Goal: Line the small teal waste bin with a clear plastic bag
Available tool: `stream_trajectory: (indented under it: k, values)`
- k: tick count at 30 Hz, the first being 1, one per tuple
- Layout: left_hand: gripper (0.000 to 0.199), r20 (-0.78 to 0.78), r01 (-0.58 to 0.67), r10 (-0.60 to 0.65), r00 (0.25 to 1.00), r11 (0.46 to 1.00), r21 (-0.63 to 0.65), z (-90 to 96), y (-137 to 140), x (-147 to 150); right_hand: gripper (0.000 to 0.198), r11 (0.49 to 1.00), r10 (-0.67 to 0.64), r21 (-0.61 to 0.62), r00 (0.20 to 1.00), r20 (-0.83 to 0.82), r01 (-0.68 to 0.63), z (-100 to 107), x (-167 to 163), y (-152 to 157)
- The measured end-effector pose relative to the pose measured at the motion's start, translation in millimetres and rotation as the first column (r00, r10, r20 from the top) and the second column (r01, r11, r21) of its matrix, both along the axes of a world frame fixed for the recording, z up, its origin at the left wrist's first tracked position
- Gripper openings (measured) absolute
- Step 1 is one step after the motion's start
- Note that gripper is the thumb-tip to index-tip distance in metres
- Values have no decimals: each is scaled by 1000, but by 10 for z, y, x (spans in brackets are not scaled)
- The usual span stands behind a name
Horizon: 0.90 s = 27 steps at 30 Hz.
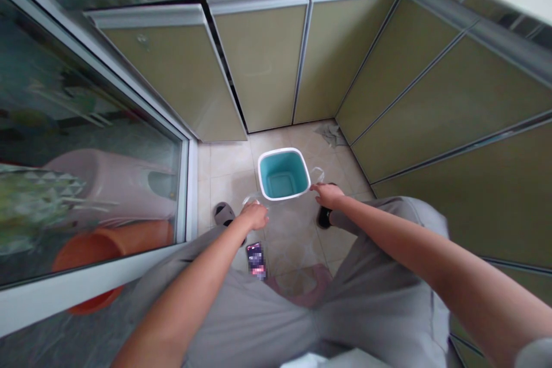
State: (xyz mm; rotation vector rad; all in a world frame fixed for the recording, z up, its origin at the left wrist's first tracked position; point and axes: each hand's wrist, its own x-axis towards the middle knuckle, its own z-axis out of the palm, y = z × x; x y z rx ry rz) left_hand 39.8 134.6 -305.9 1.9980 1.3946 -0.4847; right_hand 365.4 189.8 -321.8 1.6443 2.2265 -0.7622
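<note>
A small teal bin (282,175) with a white rim stands upright on the tiled floor, and its inside is visible down to the bottom. Thin clear plastic (251,199), which looks like a bag, shows at its near left. More of it sticks up by the right side of the rim. My left hand (256,215) is closed on the plastic just in front of the bin. Beside the near right corner of the rim, my right hand (328,194) has its fingers pinched on the plastic; whether they also touch the rim I cannot tell.
A phone (256,260) lies on the floor between my legs, near a pink curved object (308,290). Cabinet doors (263,63) stand behind and to the right, with a grey rag (332,133) in the corner. On the left is a glass door (95,126).
</note>
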Motion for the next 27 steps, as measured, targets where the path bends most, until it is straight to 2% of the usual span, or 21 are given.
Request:
stream_trajectory:
  k: [5,8,11,15,17,19,22,24,27]
  values:
    - [26,4,-18,18,1000,1000,18,-18,31,24,52,1000,0,-19,999,54,1,-95,87,4]
    - [34,-71,27,-23,997,998,62,-14,63,15,46,997,-44,-53,993,109,50,-64,114,27]
    - [37,-106,1,10,994,995,96,12,105,-12,45,994,-92,-55,990,105,99,-16,130,65]
    - [36,1,-100,102,995,970,222,173,167,-17,39,989,-146,-2,989,8,146,55,117,121]
    - [34,90,-165,144,986,933,320,304,181,8,35,987,-158,27,986,-63,160,118,89,138]
    - [30,189,-253,197,962,900,354,418,157,43,32,987,-148,50,980,-131,155,199,52,133]
    - [25,297,-358,287,911,906,224,457,14,93,27,994,-87,52,982,-166,97,302,17,64]
    - [24,314,-373,323,893,921,113,385,-135,114,27,1000,-20,1,989,-144,20,317,20,-25]
    - [17,276,-363,344,897,932,17,247,-327,123,21,992,47,-115,993,-111,-60,261,55,-184]
